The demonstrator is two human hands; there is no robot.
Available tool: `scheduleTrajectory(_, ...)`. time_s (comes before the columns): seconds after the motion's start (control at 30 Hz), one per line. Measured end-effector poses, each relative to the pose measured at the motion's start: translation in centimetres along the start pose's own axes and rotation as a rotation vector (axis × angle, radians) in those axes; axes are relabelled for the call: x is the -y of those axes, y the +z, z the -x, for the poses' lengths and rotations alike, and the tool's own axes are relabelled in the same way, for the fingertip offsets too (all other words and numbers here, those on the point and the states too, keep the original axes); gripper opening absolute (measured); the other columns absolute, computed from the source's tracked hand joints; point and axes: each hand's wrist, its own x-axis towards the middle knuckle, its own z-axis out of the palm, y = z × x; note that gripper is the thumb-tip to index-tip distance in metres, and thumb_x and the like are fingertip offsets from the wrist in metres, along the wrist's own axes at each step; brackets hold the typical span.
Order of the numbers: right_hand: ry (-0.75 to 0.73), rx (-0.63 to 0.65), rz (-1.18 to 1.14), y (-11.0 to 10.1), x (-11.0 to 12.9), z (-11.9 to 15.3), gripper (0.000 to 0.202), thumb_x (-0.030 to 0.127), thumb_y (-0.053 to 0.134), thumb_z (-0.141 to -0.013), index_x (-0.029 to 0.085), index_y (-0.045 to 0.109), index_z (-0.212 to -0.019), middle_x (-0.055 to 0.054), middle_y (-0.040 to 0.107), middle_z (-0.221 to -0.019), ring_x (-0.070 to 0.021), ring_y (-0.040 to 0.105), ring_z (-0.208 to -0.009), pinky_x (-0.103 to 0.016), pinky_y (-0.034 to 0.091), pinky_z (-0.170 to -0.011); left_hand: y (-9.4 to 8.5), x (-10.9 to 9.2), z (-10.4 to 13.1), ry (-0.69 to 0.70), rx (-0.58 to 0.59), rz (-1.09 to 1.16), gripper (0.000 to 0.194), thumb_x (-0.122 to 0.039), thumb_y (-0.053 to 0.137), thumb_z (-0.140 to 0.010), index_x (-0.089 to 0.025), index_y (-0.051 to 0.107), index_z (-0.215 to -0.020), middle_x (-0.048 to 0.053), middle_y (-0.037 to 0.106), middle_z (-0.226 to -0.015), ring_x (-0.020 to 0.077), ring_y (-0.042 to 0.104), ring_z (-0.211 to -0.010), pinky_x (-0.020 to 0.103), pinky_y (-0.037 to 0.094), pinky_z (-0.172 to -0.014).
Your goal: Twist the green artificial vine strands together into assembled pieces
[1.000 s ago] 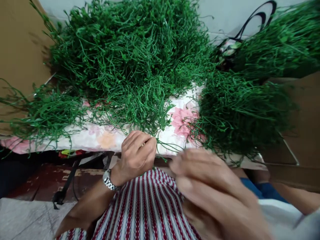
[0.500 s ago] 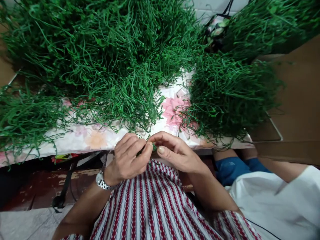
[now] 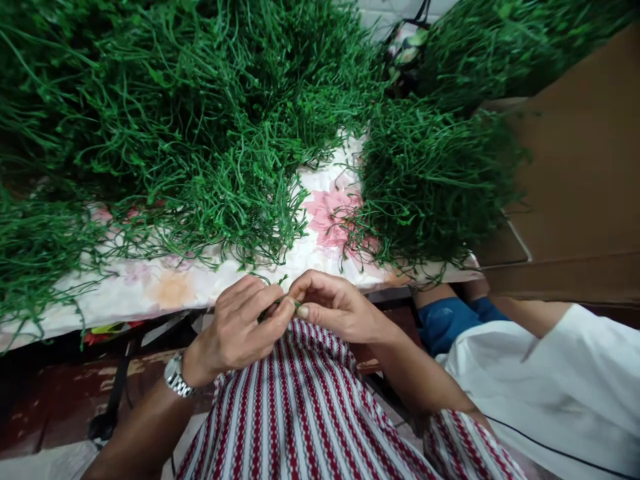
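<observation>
L hand (image 3: 245,323) is curled closed, thumb pressed to index, gripping a green sprig (image 3: 283,280); R hand (image 3: 337,310) has thumb & index pinched in at the same spot, apparently on the sprig too, its other fingers bent under. Sprig sits b/w the two sets of fingertips, just off the near edge of the cloth-covered desk (image 3: 120,290), above the striped shirt (image 3: 305,407).

To work it well, imo: L hand is best as the steady anchor w/ a firm but not crushing pinch, R hand doing the fine fingertip work close by; a short gap b/w pinches gives max control, & thin stems prob. bend or slip if squeezed off-centre. Elbows low, wrists relaxed, sprig clear of the loose strands at the front of the big green pile (image 3: 190,113), so nothing snags.

Orientation: one leafy tip pokes up past the fingertips, pointing away from the body, twd the desk. The bit b/w the hands seems to run approx. L–R, parallel to the desk edge, so long axis is prob. crosswise there; the rest is hidden by fingers, can't tell.
</observation>
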Motion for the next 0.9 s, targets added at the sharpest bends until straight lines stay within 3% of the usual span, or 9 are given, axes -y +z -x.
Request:
scheduleTrajectory(0.1, -0.096, -0.133, 0.247, 0.1, -0.3, 0.3, 0.011, 0.024, 0.056, -0.087, 0.014, 0.055, -0.092, -0.002, 0.056, -0.082, -0.01, 0.053, -0.075, -0.023, 0.044, -0.071, 0.5, -0.3, 0.0, -0.124, -0.016, 0.008, 0.025, 0.001, 0.053, -0.075, -0.012, 0.056, -0.097, 0.011, 0.061, -0.084, 0.0173, 0.056, -0.077, 0.032, 0.049, -0.067)
scheduleTrajectory(0.23, -0.308, -0.225, 0.545, 0.4, -0.6, 0.3, 0.005, 0.019, 0.052, -0.088, 0.014, 0.053, -0.09, -0.004, 0.056, -0.081, -0.0123, 0.053, -0.076, -0.025, 0.044, -0.071, 1.0, -0.7, -0.1, -0.303, 0.068, 0.1, 0.013, -0.005, 0.054, -0.08, -0.013, 0.056, -0.09, 0.007, 0.061, -0.08, 0.0145, 0.056, -0.073, 0.027, 0.047, -0.067)
scheduleTrajectory(0.43, -0.415, -0.114, 1.003, -0.4, 0.2, -0.2, 0.008, 0.012, 0.044, -0.088, 0.015, 0.051, -0.087, -0.004, 0.056, -0.075, -0.0137, 0.049, -0.071, -0.027, 0.042, -0.069, 1.2, -0.7, -0.4, -0.301, 0.14, 0.016, 0.016, -0.004, 0.051, -0.082, -0.016, 0.055, -0.072, -0.001, 0.049, -0.062, 0.0117, 0.047, -0.058, 0.026, 0.037, -0.057)
scheduleTrajectory(0.7, -0.286, -0.031, 1.12, -0.9, 0.8, -0.4, 0.004, 0.015, 0.049, -0.087, 0.014, 0.052, -0.088, -0.005, 0.058, -0.077, -0.0151, 0.05, -0.073, -0.026, 0.041, -0.068, 1.3, -1.1, -1.5, -0.265, 0.228, -0.161, 0.025, -0.005, 0.05, -0.077, -0.02, 0.043, -0.059, -0.001, 0.043, -0.055, 0.0149, 0.041, -0.055, 0.032, 0.029, -0.058)
scheduleTrajectory(0.8, -0.266, -0.026, 1.199, -0.8, 0.7, -0.6, 0.008, 0.015, 0.046, -0.088, 0.015, 0.053, -0.083, -0.005, 0.057, -0.075, -0.0158, 0.048, -0.07, -0.027, 0.041, -0.067, 1.4, -0.8, -1.2, -0.301, 0.251, -0.112, 0.026, -0.005, 0.049, -0.077, -0.019, 0.041, -0.057, -0.002, 0.042, -0.055, 0.0143, 0.04, -0.055, 0.031, 0.029, -0.058)
scheduleTrajectory(0.9, -0.299, 0.014, 1.132, -0.9, 0.6, -0.7, 0.006, 0.015, 0.047, -0.087, 0.013, 0.052, -0.088, -0.005, 0.055, -0.077, -0.0149, 0.048, -0.072, -0.025, 0.041, -0.066, 1.3, -0.5, -0.8, -0.365, 0.253, -0.003, 0.026, -0.006, 0.049, -0.079, -0.018, 0.041, -0.057, -0.003, 0.04, -0.055, 0.0123, 0.04, -0.054, 0.029, 0.029, -0.056)
